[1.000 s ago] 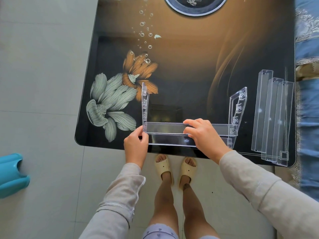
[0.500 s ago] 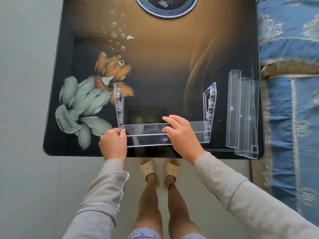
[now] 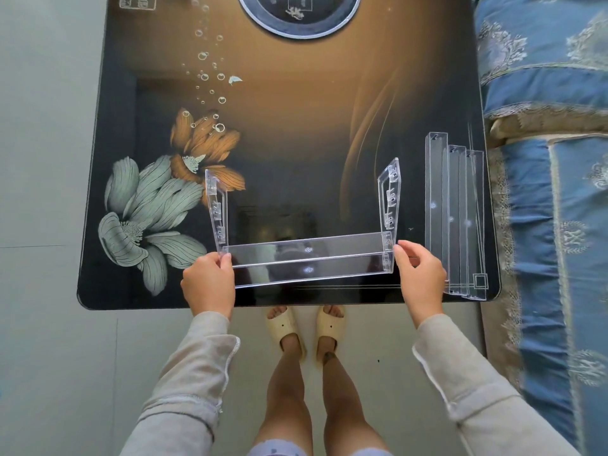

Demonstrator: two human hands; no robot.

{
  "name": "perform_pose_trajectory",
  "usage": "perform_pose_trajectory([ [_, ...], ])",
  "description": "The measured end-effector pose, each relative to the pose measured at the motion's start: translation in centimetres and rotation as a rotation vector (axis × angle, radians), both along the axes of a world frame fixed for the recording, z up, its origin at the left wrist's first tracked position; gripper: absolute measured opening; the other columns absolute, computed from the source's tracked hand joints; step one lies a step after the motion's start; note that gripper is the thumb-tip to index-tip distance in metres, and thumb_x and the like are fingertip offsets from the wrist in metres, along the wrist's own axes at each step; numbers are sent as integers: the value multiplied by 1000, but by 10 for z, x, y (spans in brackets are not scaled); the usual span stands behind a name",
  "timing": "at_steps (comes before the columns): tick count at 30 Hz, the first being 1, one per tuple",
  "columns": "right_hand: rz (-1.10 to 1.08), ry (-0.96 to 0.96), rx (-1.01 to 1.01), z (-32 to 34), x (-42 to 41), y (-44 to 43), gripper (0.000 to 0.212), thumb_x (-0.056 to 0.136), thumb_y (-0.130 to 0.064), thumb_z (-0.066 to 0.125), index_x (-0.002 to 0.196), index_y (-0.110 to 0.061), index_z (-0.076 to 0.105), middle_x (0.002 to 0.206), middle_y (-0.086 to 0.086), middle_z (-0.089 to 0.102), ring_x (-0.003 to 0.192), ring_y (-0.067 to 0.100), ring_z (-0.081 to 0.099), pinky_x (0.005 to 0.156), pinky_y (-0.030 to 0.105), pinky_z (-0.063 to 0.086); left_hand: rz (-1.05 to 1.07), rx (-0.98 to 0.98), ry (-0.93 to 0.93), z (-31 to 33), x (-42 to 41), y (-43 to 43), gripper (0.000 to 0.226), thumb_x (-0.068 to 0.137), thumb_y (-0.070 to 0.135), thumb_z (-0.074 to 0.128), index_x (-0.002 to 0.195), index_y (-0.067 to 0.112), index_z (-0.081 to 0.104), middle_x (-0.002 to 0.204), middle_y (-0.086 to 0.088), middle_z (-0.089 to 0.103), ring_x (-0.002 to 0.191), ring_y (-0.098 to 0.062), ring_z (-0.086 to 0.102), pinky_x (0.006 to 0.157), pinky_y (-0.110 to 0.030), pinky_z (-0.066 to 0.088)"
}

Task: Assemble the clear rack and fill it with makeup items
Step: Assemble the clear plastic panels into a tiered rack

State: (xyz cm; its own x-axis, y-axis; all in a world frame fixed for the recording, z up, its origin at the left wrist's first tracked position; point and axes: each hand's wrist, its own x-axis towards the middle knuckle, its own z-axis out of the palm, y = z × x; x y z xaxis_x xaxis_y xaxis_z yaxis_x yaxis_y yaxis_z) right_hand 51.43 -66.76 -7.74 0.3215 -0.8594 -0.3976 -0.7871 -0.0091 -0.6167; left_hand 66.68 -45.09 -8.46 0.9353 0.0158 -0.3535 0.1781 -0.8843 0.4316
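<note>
The clear rack (image 3: 309, 258) stands near the front edge of the dark flowered table (image 3: 296, 143). It has two upright side panels, the left panel (image 3: 217, 209) and the right panel (image 3: 390, 195), joined by one clear tray at the bottom. My left hand (image 3: 209, 284) pinches the rack's lower left corner. My right hand (image 3: 419, 274) touches its lower right corner with thumb and fingers. Three loose clear trays (image 3: 455, 218) lie side by side to the right. No makeup items are in view.
A blue patterned bedspread (image 3: 546, 159) runs along the table's right side. A round silver-rimmed disc (image 3: 297, 14) sits at the table's far middle. Grey floor tiles lie to the left, and my slippered feet (image 3: 306, 327) stand under the front edge.
My right hand left the middle of the tray and went to the rack's right end. The left hand stays at the left corner. The view has shifted.
</note>
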Motion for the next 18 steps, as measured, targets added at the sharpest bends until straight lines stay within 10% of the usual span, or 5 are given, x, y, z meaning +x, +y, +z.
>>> perform_pose_trajectory([
  [18, 276, 359, -58, 7, 26, -16, 18, 89, -11, 53, 85, -2, 67, 77, 12, 57, 72, 28, 48, 67, 26, 36, 30, 56, 23, 5, -2, -8, 27, 91, 18, 53, 93, -1, 72, 87, -28, 70, 88, -45, 61, 79, -43, 49],
])
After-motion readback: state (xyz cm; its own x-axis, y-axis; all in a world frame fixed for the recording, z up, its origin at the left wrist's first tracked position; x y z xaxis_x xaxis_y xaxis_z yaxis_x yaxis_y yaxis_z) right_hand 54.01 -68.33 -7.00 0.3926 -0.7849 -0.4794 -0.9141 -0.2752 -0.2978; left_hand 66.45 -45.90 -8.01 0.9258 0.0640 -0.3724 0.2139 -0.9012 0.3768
